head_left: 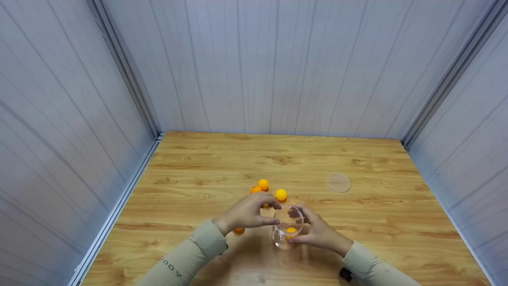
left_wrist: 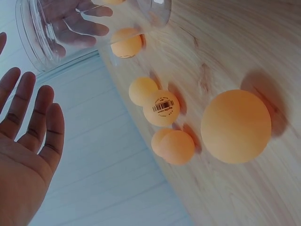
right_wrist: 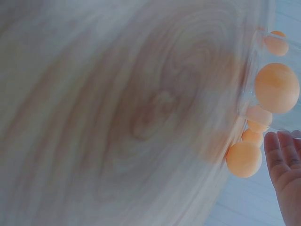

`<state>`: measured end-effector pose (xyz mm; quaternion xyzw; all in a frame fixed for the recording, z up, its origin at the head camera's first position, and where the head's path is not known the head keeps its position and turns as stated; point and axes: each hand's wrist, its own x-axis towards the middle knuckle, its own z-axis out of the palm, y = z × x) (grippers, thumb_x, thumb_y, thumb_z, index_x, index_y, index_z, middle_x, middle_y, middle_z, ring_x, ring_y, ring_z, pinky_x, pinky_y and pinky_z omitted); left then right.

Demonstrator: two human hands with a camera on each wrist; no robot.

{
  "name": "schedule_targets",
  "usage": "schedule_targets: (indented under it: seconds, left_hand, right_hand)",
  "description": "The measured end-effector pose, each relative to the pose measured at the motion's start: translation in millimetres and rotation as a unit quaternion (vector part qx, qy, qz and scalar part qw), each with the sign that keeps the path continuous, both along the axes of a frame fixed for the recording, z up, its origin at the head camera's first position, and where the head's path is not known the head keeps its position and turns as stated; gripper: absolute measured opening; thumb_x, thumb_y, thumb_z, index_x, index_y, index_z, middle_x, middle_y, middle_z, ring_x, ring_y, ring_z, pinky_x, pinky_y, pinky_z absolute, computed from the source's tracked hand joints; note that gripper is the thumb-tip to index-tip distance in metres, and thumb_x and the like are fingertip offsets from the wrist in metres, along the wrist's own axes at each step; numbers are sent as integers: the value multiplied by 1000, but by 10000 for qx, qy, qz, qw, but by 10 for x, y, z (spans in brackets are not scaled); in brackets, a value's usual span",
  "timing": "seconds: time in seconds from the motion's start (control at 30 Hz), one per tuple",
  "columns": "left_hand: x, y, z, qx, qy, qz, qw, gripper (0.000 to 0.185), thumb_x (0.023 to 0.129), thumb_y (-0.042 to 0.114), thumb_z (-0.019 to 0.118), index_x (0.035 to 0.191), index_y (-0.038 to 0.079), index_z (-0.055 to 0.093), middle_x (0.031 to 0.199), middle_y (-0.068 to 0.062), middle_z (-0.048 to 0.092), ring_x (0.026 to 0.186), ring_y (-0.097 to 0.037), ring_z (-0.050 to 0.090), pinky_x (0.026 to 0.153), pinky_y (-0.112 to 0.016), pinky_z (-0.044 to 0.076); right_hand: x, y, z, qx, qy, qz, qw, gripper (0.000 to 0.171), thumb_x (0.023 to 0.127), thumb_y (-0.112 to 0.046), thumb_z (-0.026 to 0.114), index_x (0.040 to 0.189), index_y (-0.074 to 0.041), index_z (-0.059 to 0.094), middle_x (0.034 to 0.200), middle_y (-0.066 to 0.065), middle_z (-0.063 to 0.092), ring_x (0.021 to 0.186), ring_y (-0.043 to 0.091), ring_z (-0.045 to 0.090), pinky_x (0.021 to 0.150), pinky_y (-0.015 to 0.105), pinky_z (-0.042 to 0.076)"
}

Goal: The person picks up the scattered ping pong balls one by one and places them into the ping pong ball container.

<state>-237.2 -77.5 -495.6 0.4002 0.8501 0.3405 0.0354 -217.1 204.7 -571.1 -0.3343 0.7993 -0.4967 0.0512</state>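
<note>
Cupping clear jar point(head_left: 279, 240), right grip point(head_left: 318, 231) curved, left grip point(head_left: 247, 211) loosely spread

The head camera looks down from above; both wrist cameras, close and tilted, share orange balls point(left_wrist: 161, 108).

Wood-grain table point(head_left: 198, 159) was light brown. Clear round disc point(head_left: 338, 182) lay flat on table, right of its middle. Pale back wall point(head_left: 254, 67), grey-streaked, rose behind table; left wall point(head_left: 51, 131) and right wall point(head_left: 464, 131), likewise streaked, flanked it. Metal posts point(head_left: 124, 67) stood at table's far corners; metal strip point(head_left: 114, 214) ran along table's left edge.
</note>
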Motion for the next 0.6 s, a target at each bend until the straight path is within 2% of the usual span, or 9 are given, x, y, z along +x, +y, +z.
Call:
schedule_targets:
  seconds: [0.23, 0.4, 0.6]
  left_hand:
    - [-6, -63, 26, -64, -9, 133, 9999, 33, 96, 29, 86, 121, 11, 76, 119, -2, 77, 111, -20, 70, 102, -38, 59]
    - [-5, -115, 38, -78, -69, 294, 9995, 33, 95, 28, 86, 121, 10, 76, 119, -4, 77, 109, -18, 68, 100, -43, 59]
    - [-9, -151, 66, -79, -51, 288, 9995, 33, 95, 28, 87, 120, 10, 76, 115, -4, 77, 108, -18, 68, 100, -44, 59]
  right_hand:
    - [-6, 4, -22, 14, 22, -21, 10000, 79, 84, -21, 95, 146, -3, 50, 138, 32, 65, 127, 50, 66, 103, 59, 59]
    - [1, 4, -7, 34, -24, -15, 10000, 79, 85, -22, 95, 146, 0, 50, 139, 31, 66, 128, 50, 66, 104, 61, 58]
    - [-3, 0, -4, 44, -118, -30, 9999, 82, 85, -20, 95, 148, 5, 48, 141, 31, 64, 130, 50, 64, 106, 61, 57]
